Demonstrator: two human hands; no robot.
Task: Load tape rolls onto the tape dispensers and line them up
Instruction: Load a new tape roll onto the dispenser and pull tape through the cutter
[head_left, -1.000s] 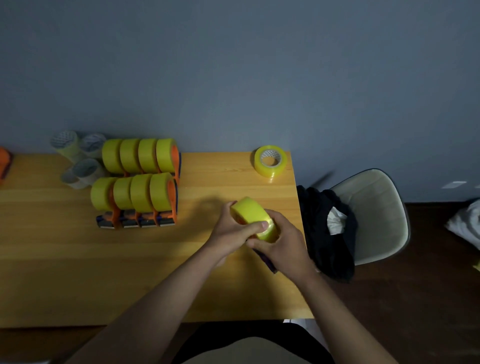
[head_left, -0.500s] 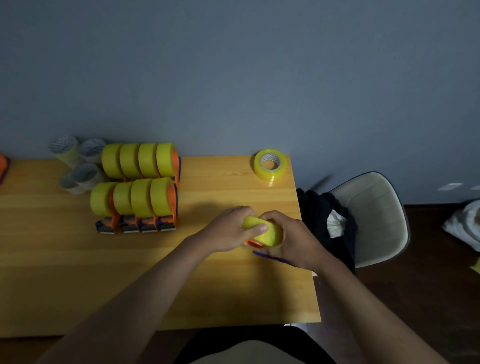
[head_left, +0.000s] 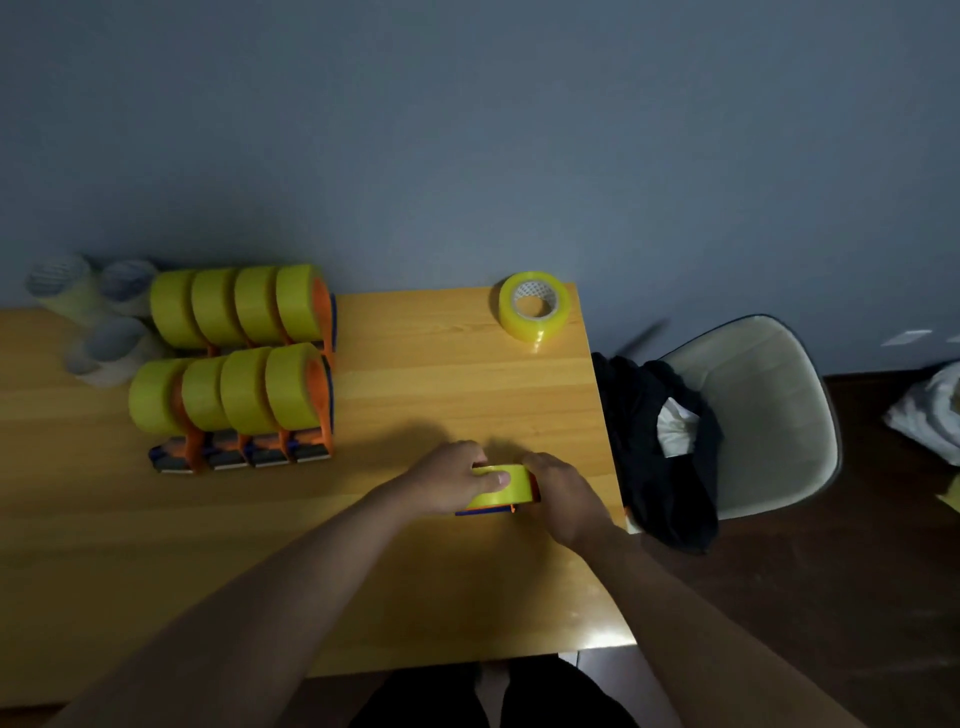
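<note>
1. Between both hands lies one yellow tape roll (head_left: 500, 486) on a dispenser (head_left: 485, 511); left hand (head_left: 451, 480) and right hand (head_left: 563, 493) curl around it.
2. Eight loaded dispensers (head_left: 239, 364) stand in two rows of four; one loose roll (head_left: 535, 305) sits near the table's (head_left: 415, 587) far edge.

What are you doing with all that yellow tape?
A person is fitting a tape roll onto an orange dispenser lying flat on the table. The left hand and right hand both grip the roll. Eight loaded dispensers stand in two rows at the left. One spare roll waits near the far edge.
</note>
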